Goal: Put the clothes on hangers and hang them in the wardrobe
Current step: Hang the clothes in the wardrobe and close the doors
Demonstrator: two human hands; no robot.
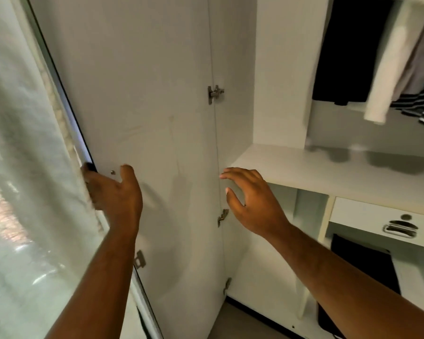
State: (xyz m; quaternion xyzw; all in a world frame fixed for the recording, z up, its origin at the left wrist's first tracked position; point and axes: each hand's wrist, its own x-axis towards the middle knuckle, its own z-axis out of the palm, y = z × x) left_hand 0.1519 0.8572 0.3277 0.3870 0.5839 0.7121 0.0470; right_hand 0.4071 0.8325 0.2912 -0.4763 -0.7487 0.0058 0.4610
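Head view: grips the open wardrobe door by its outer edge with the left hand, thumb on the inner face, tight against the curtain; holds the right hand spread and empty, just off the shelf corner; shows clothes hanging inside, upper right

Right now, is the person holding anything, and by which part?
The left hand grips the wardrobe door by its outer edge; the right hand holds nothing.

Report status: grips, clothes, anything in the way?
Left grip holds edge of open white wardrobe door. Right grip open, empty, by white shelf. Black, white, grey, striped clothes hang inside. Nothing blocking.
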